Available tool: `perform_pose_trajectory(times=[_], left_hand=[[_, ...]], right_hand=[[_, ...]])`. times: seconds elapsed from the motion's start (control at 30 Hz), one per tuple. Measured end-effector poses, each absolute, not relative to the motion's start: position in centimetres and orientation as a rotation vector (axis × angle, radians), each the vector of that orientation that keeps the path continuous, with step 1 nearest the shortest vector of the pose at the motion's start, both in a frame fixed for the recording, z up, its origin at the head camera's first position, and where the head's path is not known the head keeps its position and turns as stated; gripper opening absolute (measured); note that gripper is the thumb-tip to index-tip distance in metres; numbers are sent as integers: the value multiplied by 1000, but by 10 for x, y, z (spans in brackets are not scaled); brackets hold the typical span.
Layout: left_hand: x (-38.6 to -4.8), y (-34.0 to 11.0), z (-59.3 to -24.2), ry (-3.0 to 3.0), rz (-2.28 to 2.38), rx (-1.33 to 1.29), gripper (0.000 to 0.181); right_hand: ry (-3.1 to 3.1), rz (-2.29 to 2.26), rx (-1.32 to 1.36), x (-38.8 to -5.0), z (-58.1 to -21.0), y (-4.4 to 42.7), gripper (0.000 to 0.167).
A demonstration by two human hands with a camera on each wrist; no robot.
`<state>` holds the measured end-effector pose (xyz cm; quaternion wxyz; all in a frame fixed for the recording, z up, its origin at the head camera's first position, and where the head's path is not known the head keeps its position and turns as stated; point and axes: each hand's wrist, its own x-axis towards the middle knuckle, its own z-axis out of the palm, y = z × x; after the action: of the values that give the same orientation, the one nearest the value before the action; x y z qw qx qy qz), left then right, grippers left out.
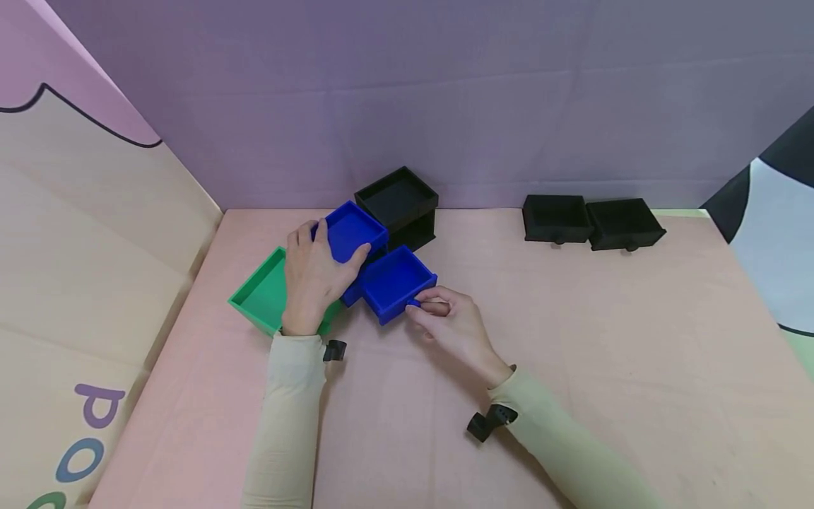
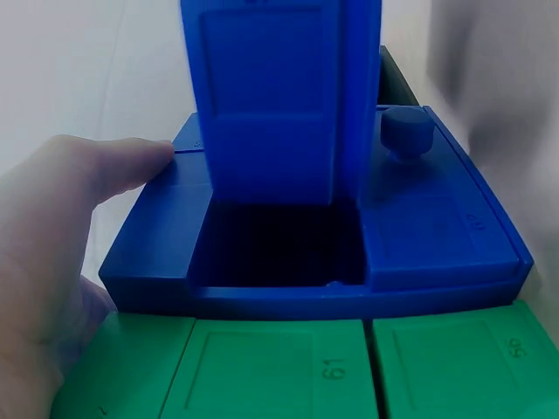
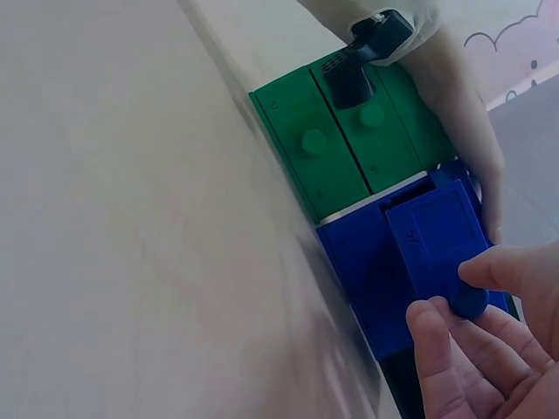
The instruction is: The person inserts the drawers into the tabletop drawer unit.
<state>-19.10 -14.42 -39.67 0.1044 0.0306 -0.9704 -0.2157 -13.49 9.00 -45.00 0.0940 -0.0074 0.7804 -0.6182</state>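
Observation:
My left hand (image 1: 314, 276) grips the blue cabinet (image 1: 350, 230), its thumb and fingers spread over the top tray; in the left wrist view the thumb lies against one side of the cabinet (image 2: 428, 231). A blue drawer (image 1: 394, 279) juts out of the front, tilted in the right wrist view. The right hand (image 1: 454, 325) pinches this drawer's round knob (image 3: 470, 297) between thumb and fingers. Beside the opening, the left wrist view has a second drawer with its knob (image 2: 406, 133). A green cabinet (image 1: 261, 293) stands left of the blue one, partly hidden by my left hand and wrist.
A black cabinet (image 1: 400, 201) stands behind the blue one, close to the back wall. Two small black drawers (image 1: 556, 219) (image 1: 623, 223) lie side by side at the back right. A side wall (image 1: 95, 261) borders the pink tabletop (image 1: 407, 438) on the left.

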Motion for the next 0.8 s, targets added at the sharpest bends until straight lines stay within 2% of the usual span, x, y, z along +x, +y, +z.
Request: perform_pose_trajectory(times=[0.8], left_hand=[[-190, -144, -397, -2876, -640, 106, 97]], right_hand=[[2284, -1856, -83, -145, -449, 68, 24]])
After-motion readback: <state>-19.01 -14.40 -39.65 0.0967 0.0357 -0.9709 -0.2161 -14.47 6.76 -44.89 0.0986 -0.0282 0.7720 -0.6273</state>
